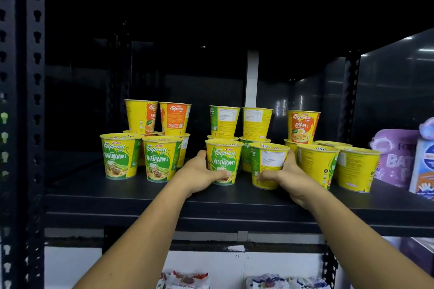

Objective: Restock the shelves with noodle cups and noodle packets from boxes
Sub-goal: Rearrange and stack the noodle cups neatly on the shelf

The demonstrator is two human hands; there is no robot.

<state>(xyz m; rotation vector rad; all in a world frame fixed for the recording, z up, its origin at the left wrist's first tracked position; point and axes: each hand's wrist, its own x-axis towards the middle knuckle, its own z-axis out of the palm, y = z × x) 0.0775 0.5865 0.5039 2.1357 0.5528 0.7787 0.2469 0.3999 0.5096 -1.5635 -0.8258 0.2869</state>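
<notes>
Left hand (pixel 201 172) clasped the left cup (pixel 224 159), right hand (pixel 285 177) the right cup (pixel 267 162), probably to seat both together on the shelf (pixel 141 198).

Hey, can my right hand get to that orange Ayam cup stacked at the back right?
Probably, once freed: the right hand grips a noodle cup, and front-row cups stand before the Ayam cup. It sits higher, so reaching over looks open.
</notes>
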